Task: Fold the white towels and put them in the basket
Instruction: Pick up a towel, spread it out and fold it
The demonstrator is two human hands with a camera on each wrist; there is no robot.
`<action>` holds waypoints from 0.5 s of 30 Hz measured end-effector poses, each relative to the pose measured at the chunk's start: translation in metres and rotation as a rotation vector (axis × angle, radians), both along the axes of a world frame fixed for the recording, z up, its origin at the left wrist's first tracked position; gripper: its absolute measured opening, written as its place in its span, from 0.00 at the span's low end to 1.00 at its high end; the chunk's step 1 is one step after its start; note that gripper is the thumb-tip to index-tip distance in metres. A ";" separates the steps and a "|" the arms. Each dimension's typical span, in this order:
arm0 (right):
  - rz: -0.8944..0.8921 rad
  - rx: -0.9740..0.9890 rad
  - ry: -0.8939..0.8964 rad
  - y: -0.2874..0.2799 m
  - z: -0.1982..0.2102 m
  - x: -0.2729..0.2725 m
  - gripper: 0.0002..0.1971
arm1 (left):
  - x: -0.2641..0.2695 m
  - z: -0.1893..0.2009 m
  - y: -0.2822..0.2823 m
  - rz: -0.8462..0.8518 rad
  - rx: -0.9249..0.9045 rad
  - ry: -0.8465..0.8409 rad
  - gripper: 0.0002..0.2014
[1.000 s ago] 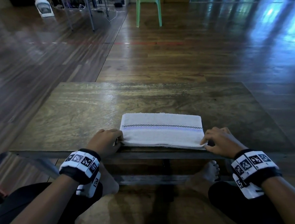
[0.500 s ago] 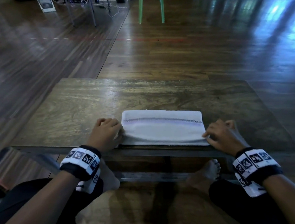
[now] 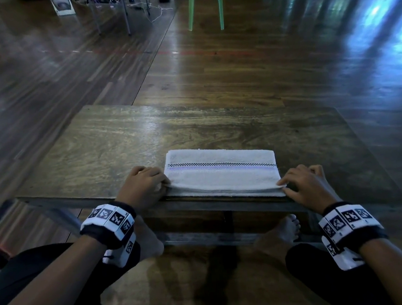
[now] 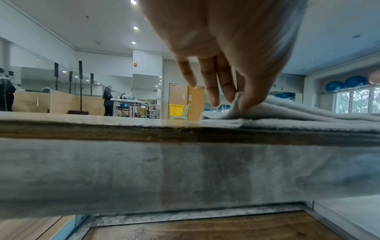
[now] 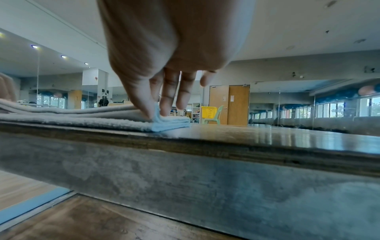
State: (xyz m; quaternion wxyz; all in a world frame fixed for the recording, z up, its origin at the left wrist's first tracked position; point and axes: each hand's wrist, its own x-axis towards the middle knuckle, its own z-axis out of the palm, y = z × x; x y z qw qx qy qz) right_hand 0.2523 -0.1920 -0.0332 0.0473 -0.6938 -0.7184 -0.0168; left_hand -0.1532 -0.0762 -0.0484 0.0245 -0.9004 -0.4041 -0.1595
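Towel (image 3: 222, 174) — one, folded on table (image 3: 112, 145); left hand (image 3: 142, 187), right hand (image 3: 306, 187) each pinching a corner.

Floor (image 3: 260, 69): dark glossy wood planks, reflecting window light.
Worktop (image 3: 145, 137): low, worn wood.
Chair (image 3: 205, 3): pale green plastic, far end.
Walls (image 5: 287, 100): mirrored panels, wooden doors.
Ceiling (image 4: 102, 24): white, recessed spotlights.
Windows (image 4: 357, 100): right side, daylight.

No readable words, brands or numbers anywhere, only black-and-white square code markers on the wristbands (image 3: 108, 220) of both wrists, papers on the far wooden door (image 5: 238, 105) too small to read
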 end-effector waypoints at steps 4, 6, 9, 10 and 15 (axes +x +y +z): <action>0.002 0.103 0.050 -0.002 0.002 0.005 0.09 | 0.001 0.007 -0.003 -0.043 0.012 -0.060 0.12; 0.011 0.093 0.055 -0.003 0.003 0.006 0.09 | 0.002 0.005 -0.003 -0.072 0.012 -0.036 0.11; 0.015 0.070 0.060 -0.003 0.003 0.007 0.09 | 0.002 0.001 -0.003 -0.082 0.030 -0.017 0.05; 0.017 0.065 0.063 -0.004 0.002 0.007 0.09 | 0.001 0.001 -0.002 -0.072 0.009 -0.017 0.05; 0.027 -0.070 0.043 -0.003 0.003 0.005 0.07 | 0.003 0.004 -0.004 -0.034 -0.024 0.023 0.05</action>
